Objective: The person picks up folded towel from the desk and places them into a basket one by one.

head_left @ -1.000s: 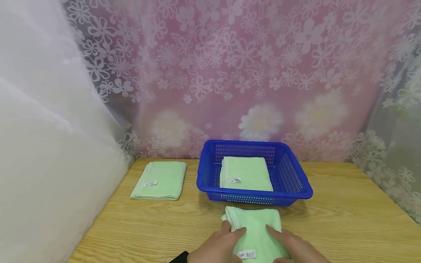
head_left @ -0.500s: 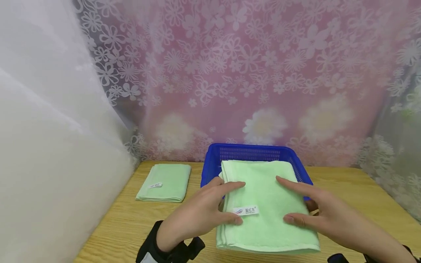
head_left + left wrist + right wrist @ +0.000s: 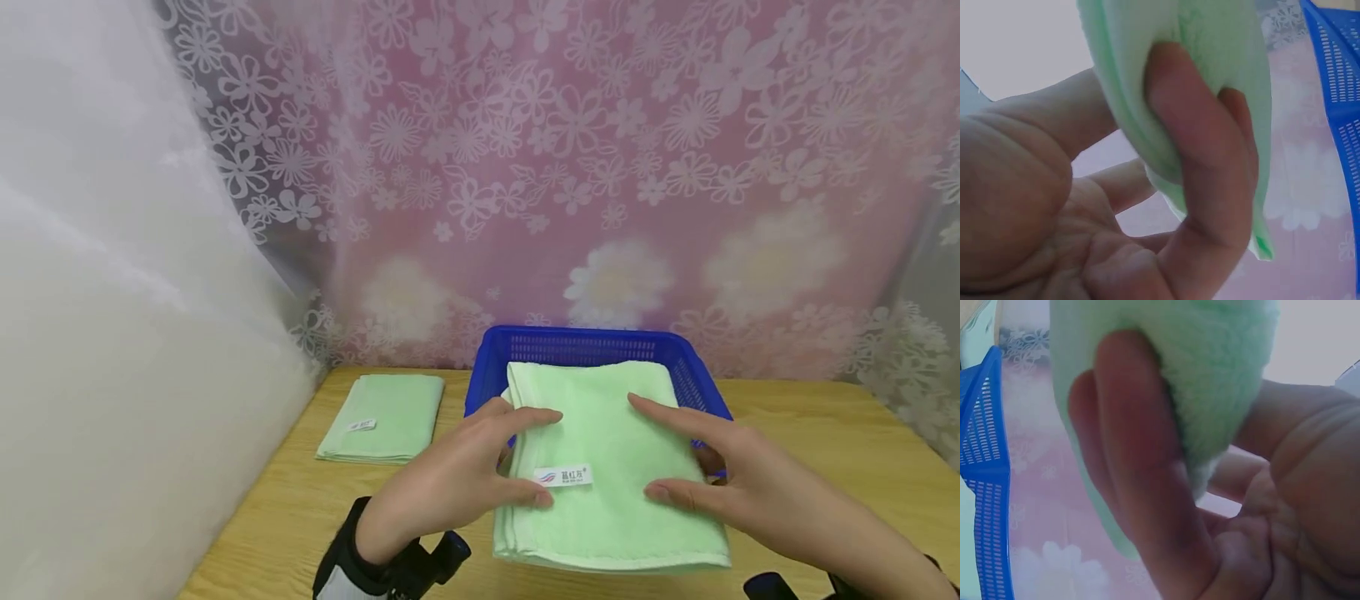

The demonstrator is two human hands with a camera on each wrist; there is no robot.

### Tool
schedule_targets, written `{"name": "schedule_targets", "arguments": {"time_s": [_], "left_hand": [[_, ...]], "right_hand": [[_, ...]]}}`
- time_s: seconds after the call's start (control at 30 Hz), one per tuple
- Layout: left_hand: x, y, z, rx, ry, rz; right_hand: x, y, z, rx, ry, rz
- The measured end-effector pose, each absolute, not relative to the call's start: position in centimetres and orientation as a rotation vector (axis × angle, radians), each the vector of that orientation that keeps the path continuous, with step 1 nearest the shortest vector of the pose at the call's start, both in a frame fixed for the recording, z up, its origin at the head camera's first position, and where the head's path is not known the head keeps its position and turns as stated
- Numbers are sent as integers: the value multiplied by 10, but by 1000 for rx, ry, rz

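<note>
Head view, middle: a folded green towel [image 3: 622, 450] is held up by both hands, covering much of the blue basket [image 3: 585, 332] from sight; whether any of it is directly above the basket, I cannot tell.
Head view, left fingers: the left hand [image 3: 457, 475] grips the left edge, index finger and thumb spread on the near face, the thumb beside the white label [image 3: 563, 475].
Head view, right fingers: the right hand [image 3: 735, 475] grips the right edge with a similar spread.
Head view, fold risk: layers show separately along the left edge, so an uneven pull between the hands could shift them and loosen the fold.
Head view, rim risk: the near rim is hidden behind the cloth, so a low pass might snag there.
Head view, edges and room: wood of the table [image 3: 795, 408] shows right of the basket; the other towel [image 3: 390, 408] lies left of it, a strip of wood between; the curtain [image 3: 517, 283] hangs behind.
Left wrist view, grip: fingers bend against the towel's back; a lower corner hangs free and could flop if the hold slackens.
Left wrist view, room: the basket is apart from the towel.
Right wrist view, grip: two fingers press the fluffy cloth; too light a hold could let it sag.
Right wrist view, room: curtain shows between towel and basket.
</note>
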State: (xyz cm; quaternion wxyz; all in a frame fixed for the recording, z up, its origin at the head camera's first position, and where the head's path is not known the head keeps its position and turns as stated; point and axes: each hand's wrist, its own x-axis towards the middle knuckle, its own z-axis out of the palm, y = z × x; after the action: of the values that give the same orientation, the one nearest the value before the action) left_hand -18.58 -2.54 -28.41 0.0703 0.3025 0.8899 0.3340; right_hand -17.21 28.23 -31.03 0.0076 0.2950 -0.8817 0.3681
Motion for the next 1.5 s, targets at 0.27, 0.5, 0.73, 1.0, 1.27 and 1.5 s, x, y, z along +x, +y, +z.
{"name": "schedule_targets", "arguments": {"time_s": [0.27, 0.5, 0.73, 1.0, 1.27, 1.5], "left_hand": [[-239, -14, -290, 832, 2615, 1201], [-276, 3, -295, 744, 2530, 1429], [-289, 2, -301, 715, 2562, 1483], [-296, 6, -308, 677, 2651, 1385], [-296, 7, -307, 715, 2687, 1363], [-296, 7, -307, 712, 2682, 1362]], "right_hand": [[-208, 279, -299, 680, -2765, 1203], [-234, 284, -299, 599, -2737, 1146], [-248, 284, -300, 505, -2791, 1191], [-259, 282, -311, 443, -2806, 1200], [-258, 279, -313, 450, -2778, 1226], [-259, 279, -314, 458, -2770, 1272]]}}
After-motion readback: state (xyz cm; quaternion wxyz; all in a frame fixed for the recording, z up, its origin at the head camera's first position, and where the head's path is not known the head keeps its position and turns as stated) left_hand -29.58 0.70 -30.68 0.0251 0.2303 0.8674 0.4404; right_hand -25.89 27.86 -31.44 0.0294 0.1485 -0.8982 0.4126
